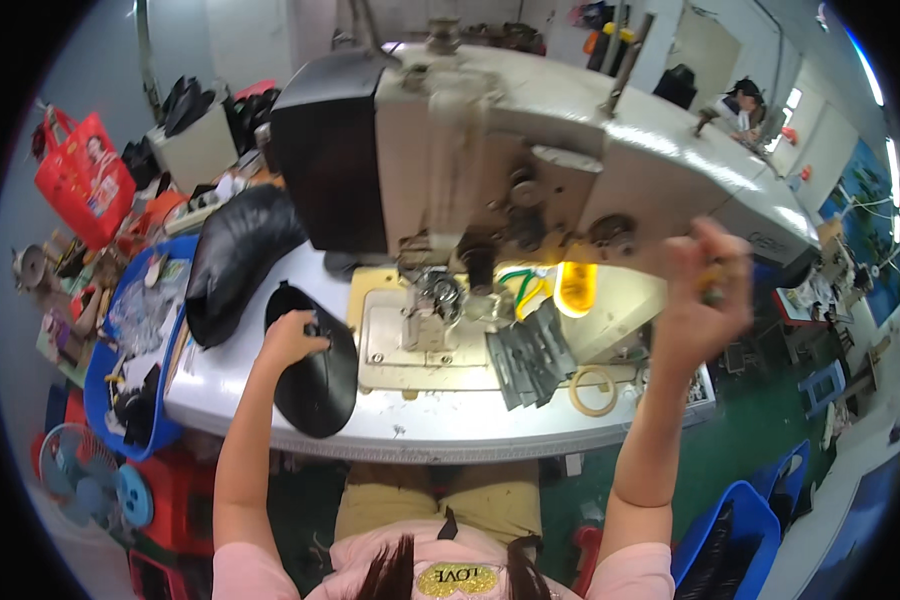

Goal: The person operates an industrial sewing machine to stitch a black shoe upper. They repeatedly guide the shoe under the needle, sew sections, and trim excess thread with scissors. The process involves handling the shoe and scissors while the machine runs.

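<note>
On the left of the sewing machine bed lies a curved black piece, leather-like. My left hand grips its upper part, fingers closed over the edge. Raised in front of the machine's arm at the right, my right hand is smeared by motion. Its fingers look curled, and a small yellowish-green bit shows among them, too blurred to name. Between my hands stands the sewing machine, with its needle area above the metal plate. A fan of dark strips lies right of the plate.
A tape ring, a glowing yellow lamp and green-and-yellow handled snips sit by the strips. A larger black stack lies far left, beside a blue bin. Another blue bin stands lower right. A person is far off.
</note>
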{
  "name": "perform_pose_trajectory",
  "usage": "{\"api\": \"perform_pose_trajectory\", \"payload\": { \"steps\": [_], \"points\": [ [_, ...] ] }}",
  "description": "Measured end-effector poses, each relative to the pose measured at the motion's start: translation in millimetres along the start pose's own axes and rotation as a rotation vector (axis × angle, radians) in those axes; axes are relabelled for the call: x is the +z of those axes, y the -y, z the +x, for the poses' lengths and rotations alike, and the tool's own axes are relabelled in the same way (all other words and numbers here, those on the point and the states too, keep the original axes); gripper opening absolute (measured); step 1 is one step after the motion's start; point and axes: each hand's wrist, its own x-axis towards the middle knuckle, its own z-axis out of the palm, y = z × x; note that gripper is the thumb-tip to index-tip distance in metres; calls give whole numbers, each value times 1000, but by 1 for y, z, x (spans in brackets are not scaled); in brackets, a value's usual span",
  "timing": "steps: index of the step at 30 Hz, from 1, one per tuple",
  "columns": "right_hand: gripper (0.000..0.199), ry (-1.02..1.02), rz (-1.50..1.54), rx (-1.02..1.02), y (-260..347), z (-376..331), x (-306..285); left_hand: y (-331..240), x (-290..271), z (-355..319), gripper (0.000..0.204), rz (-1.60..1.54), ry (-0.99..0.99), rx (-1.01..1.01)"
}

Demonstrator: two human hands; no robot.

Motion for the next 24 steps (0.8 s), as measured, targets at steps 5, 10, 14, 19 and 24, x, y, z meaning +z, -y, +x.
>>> {"api": "perform_pose_trajectory", "payload": {
  "steps": [5,10,14,19,24],
  "points": [
    [45,-55,774,644,6,35,-3,4,2,10,28,-245,147,-39],
    [9,-253,67,313,-9,-30,4,1,0,8,24,-412,210,-110],
    [22,225,-205,115,5,-53,2,7,4,13,24,-386,255,-82],
    [21,181,-116,88,31,-12,3,5,-8,8,23,-356,316,-101],
    [22,278,-187,93,20,-51,7,2,0,15,18,-443,372,-51]
  ]
}}
